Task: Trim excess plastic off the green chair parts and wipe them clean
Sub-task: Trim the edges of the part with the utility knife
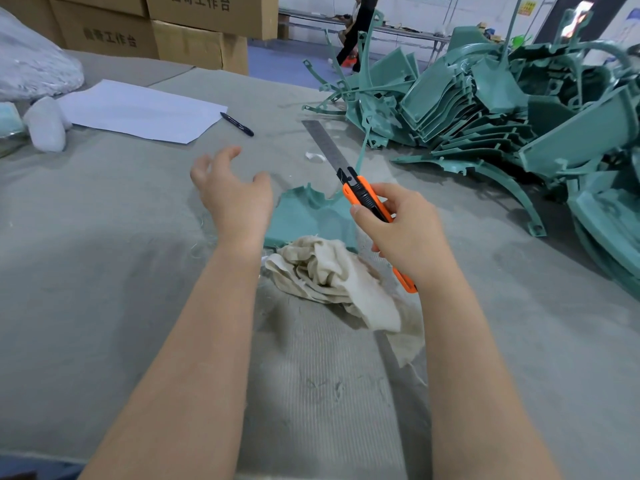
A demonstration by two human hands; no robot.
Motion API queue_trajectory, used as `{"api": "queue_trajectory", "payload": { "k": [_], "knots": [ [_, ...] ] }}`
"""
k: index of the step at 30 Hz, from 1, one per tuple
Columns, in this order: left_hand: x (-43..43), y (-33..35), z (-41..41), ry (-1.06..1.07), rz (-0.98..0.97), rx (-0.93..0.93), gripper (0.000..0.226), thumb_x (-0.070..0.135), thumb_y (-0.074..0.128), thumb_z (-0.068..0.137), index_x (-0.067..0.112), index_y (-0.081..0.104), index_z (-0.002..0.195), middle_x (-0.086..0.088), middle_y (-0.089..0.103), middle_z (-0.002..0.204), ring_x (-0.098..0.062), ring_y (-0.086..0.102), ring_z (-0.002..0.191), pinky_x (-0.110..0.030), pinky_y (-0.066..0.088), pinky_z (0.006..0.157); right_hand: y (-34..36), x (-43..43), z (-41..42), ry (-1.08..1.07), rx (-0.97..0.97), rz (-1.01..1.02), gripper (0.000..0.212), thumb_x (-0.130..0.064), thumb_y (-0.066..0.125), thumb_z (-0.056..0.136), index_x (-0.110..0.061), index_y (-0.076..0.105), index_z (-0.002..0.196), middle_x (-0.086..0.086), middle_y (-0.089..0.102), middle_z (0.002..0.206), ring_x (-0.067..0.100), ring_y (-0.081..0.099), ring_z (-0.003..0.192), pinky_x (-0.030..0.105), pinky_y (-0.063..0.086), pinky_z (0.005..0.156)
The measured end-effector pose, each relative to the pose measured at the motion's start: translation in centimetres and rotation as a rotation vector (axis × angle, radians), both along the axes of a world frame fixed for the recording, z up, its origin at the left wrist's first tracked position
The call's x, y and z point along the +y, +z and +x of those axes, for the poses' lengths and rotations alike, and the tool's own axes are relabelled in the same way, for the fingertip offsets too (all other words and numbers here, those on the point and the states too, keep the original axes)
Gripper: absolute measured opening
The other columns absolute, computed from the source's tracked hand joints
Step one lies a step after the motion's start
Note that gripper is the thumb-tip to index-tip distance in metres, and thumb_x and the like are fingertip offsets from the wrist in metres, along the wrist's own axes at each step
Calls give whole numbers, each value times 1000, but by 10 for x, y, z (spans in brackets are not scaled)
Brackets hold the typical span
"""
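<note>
On the grey table (104, 237), between the two hands, one flat green chair part (304, 216) lies with its ragged edge turned to the far side. Just near of it, and touching its near edge, lies a crumpled beige cloth (332, 275). The left hand (235, 199) is at the left of this part, with the fingers spread and a little bent; it holds nothing, and I cannot tell if it touches the table. The right hand (405, 230) is at the right of the part and grips an orange knife (367, 199), its fingers curled around the handle. The black tip of the knife points to the far side and is seen over the near end of a steel ruler (325, 143), which lies flat on the table. I cannot tell if the blade is pushed out. At the far right a large pile of green chair parts (502, 109) rests on the table, well apart from the single part. At the far left lies a sheet of white paper (142, 110) with a black pen (237, 124) just beside its right corner. Behind the table stand cardboard boxes (187, 36).
</note>
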State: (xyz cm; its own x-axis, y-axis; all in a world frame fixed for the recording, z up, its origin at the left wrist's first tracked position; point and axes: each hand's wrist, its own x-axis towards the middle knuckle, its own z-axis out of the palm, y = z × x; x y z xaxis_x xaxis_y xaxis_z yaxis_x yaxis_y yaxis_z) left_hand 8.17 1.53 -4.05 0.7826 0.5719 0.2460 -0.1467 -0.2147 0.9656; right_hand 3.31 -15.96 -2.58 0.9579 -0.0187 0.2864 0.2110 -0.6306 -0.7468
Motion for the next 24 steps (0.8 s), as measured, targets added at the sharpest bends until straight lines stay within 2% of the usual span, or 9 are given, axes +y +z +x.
{"api": "queue_trajectory", "payload": {
  "k": [1,2,3,5,7,9,15,21,24],
  "knots": [
    [-1,1,0,-28,8,21,42,10,55,88,18,53,129,-5,28,147,-17,45,123,-10,37,84,-1,0,0,-5,-1,0,14,-29,61,91,-38,57,101,-3,67,83,21,64,70,38,55,70],
    [-3,2,-1,-53,2,10,43,13,56,88,17,52,131,-4,27,149,-16,44,127,-11,37,87,-2,0,1,-11,-1,2,14,-29,61,91,-38,56,101,-3,67,83,22,64,71,38,55,70],
    [-6,5,-3,-88,-18,-21,40,16,58,89,16,53,129,-4,38,144,-14,49,123,-14,38,88,-2,0,2,-15,-2,7,14,-30,60,91,-38,56,102,-4,66,83,22,64,71,38,55,69],
    [-15,11,-9,-245,-147,-43,24,25,63,91,15,61,112,-1,67,110,-6,65,95,-16,46,78,-4,1,3,-28,-5,10,16,-31,61,91,-35,59,107,-7,65,81,19,64,69,32,53,65],
    [-23,12,-13,-442,-201,5,19,37,64,90,18,65,90,8,72,79,1,66,69,-12,47,62,-5,3,4,-32,-17,1,23,-31,62,91,-31,62,113,-10,63,78,13,62,65,27,50,61],
    [-28,8,-14,-564,-127,62,19,40,65,88,23,65,83,14,69,68,5,64,63,-11,48,60,-6,7,5,-16,-34,-4,24,-30,63,90,-30,63,114,-10,63,75,11,61,63,27,50,61],
    [-25,4,-11,-557,-148,78,15,31,66,89,27,63,75,15,55,62,6,51,56,-14,43,59,-7,13,4,68,-61,-9,20,-29,63,90,-31,65,110,-6,64,75,13,60,61,34,54,62],
    [-23,2,-9,-561,-105,103,26,29,56,96,23,64,72,13,60,64,7,54,57,-18,41,61,-9,13,6,72,-38,-7,21,-30,65,89,-36,63,109,-15,61,70,-2,57,55,17,48,56],
    [-22,3,-8,-478,-43,86,32,26,47,101,24,63,73,13,62,68,10,53,50,-11,40,55,-9,12,5,59,-27,9,18,-30,65,89,-38,60,104,-14,61,70,0,57,56,16,47,55]
  ]
}}
